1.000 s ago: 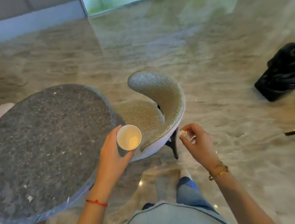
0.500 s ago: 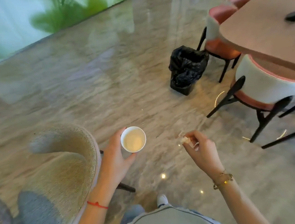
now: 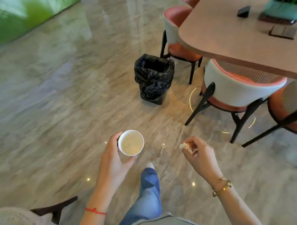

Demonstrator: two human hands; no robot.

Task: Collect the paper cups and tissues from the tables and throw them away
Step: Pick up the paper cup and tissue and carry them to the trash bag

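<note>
You stand in what looks like a café or lounge seating area. A glossy, marble-patterned stone floor (image 3: 54,111) spreads wide around you. A rounded pinkish-brown tabletop (image 3: 236,38) carries a potted green plant in a teal planter (image 3: 282,9), and white-backed chairs with coral seats and black legs (image 3: 239,93) tuck under it. A bin lined with a black plastic bag (image 3: 154,77) stands on the floor beside them.

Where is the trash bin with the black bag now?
The black-bagged trash bin stands on the floor, ahead of both hands, beside the pink-cushioned chair.
</note>
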